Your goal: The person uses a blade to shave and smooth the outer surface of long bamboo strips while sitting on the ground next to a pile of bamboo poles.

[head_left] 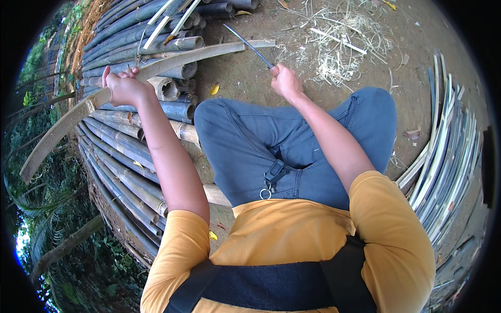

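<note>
My left hand is closed around a long, pale split bamboo strip, gripping it partway along. One end of the strip sticks out past my left wrist toward the lower left; the other reaches across in front of me. In my right hand is a knife with a slim, dark blade, pointing forward and left. Its blade crosses the strip near the far end, where the strip narrows. Whether blade and strip touch, I cannot tell. The knife's handle is mostly hidden inside my fist.
Stacked bamboo poles lie along my left, with several pale strips on top. A heap of shavings covers dirt ahead on the right. Bundled split strips lie at my right. My bent legs are below my hands. Green plants grow far left.
</note>
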{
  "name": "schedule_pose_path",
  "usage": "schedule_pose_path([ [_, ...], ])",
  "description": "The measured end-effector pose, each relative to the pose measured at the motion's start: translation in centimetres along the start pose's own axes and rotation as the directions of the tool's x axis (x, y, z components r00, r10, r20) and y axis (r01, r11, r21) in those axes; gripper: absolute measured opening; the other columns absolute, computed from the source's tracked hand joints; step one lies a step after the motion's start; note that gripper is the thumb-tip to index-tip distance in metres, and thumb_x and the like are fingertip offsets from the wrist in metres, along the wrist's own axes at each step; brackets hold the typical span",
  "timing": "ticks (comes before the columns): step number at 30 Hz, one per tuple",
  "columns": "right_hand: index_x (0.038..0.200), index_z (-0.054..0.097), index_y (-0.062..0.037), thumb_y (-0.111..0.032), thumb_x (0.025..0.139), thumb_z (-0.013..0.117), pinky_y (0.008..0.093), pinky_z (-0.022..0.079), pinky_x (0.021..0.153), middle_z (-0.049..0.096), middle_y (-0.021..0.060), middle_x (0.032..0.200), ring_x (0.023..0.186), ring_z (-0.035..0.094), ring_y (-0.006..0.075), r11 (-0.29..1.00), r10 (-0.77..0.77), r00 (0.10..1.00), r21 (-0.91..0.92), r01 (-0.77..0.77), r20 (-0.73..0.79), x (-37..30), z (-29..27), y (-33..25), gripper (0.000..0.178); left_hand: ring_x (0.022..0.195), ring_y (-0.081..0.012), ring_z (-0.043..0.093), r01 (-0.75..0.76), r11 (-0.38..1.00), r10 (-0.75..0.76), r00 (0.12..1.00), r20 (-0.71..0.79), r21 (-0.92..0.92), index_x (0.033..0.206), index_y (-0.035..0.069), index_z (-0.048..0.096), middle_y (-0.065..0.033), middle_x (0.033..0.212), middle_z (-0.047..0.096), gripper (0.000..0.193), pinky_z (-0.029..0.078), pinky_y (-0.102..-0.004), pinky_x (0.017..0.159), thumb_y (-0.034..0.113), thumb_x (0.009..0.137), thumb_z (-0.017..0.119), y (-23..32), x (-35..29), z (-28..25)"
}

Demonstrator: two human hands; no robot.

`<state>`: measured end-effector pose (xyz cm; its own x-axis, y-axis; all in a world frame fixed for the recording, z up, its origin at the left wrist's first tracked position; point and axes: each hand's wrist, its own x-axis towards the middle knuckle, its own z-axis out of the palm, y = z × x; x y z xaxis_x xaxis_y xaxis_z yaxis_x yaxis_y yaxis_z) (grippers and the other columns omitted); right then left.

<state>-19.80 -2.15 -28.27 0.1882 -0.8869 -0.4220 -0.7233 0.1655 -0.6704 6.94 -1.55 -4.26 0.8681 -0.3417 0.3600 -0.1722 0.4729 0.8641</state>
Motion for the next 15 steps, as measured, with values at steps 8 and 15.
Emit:
schedule_pose_path([
  [8, 0.113, 0.063, -0.0109, -0.031, 0.101, 0.052, 0.0512, 0.052, 0.088, 0.070, 0.0196, 0.107, 0.105, 0.067, 0.0375, 0.990, 0.121, 0.990, 0.079, -0.115, -0.068, 2.2, 1.3, 2.3, 0.026, 0.048, -0.0113, 0.035, -0.022, 1.000, 0.022, 0.999, 0.024, 0.014, 0.105, 0.003, 0.055, 0.0012, 0.059, 0.035, 0.022, 0.040, -0.0320, 0.047, -0.002, 0.089, 0.042, 0.6, -0.7, 1.4],
  [15, 0.115, 0.062, -0.0089, -0.032, 0.102, 0.049, 0.0515, 0.052, 0.090, 0.069, 0.0214, 0.111, 0.106, 0.067, 0.0386, 0.967, 0.238, 0.969, 0.109, -0.231, -0.059, 3.3, 0.9, 4.9, 0.030, 0.046, -0.0116, 0.036, -0.020, 1.000, 0.020, 0.999, 0.046, 0.001, 0.104, 0.001, 0.056, 0.0008, 0.058, 0.036, 0.020, 0.041, -0.0321, 0.046, -0.001, 0.090, 0.042, 1.1, -1.2, 2.4],
])
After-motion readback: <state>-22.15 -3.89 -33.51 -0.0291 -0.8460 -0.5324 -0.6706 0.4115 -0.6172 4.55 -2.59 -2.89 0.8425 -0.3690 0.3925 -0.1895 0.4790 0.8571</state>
